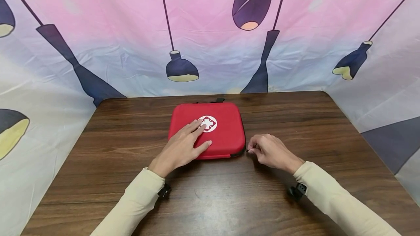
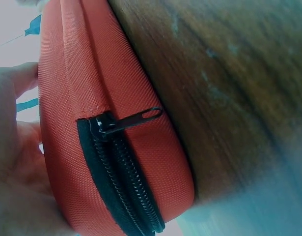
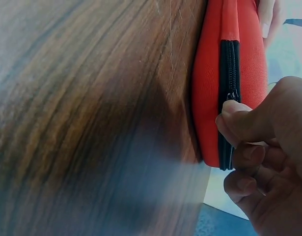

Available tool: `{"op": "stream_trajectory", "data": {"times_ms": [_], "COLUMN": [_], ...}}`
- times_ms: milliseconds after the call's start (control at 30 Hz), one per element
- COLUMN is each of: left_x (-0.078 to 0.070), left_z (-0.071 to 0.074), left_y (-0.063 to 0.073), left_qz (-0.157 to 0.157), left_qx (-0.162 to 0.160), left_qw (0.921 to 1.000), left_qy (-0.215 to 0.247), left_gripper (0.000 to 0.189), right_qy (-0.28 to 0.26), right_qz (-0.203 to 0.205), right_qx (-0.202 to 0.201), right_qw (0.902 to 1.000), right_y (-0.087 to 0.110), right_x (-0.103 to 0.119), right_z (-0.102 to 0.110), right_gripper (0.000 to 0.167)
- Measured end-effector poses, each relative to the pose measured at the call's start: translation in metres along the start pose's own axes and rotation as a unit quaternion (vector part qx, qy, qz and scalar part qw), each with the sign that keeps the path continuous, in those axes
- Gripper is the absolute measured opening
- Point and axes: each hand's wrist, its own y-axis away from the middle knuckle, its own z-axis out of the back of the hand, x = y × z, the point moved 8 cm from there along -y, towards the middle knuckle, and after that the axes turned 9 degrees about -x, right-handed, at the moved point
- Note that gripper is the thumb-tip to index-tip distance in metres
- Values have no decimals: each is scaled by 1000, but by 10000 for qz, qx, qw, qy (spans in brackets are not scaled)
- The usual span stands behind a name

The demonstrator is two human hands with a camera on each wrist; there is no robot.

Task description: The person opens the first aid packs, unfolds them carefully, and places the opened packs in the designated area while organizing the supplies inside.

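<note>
A red zippered first-aid case with a white cross emblem lies flat on the wooden table. Spread across its lid is my left hand, fingers extended and reaching the emblem. At the case's front right corner, my right hand pinches a zipper pull between thumb and finger; those fingertips mostly hide it. The right wrist view shows the black zipper with closed teeth between the red end and the pinched slider. A second zipper pull hangs loose at the zipper's other end in the left wrist view.
A black strap handle sticks out behind the case, near the back edge of the brown table. Behind the table hangs a cloth backdrop printed with lamps. Black bands circle both sleeved wrists.
</note>
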Motion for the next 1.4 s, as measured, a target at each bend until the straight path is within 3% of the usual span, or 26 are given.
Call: {"op": "stream_trajectory", "data": {"times_ms": [233, 467, 833, 1400], "left_x": [1, 2, 0, 5], "left_z": [-1, 0, 1, 3], "left_y": [0, 1, 2, 1], "left_qz": [-12, 42, 5, 192], "left_qx": [8, -40, -90, -48], "left_qw": [10000, 10000, 9995, 9995], "left_qy": [-51, -63, -297, -228], "left_gripper": [70, 70, 67, 68], "right_qy": [-391, -356, -4, 212], "right_qz": [-122, -151, -242, -745], "right_qx": [303, 288, 32, -358], "right_qw": [9987, 9988, 9997, 9963], "right_y": [1, 0, -6, -34], "right_x": [2, 1, -7, -41], "right_z": [-8, -9, -2, 7], "right_gripper": [20, 17, 13, 5]}}
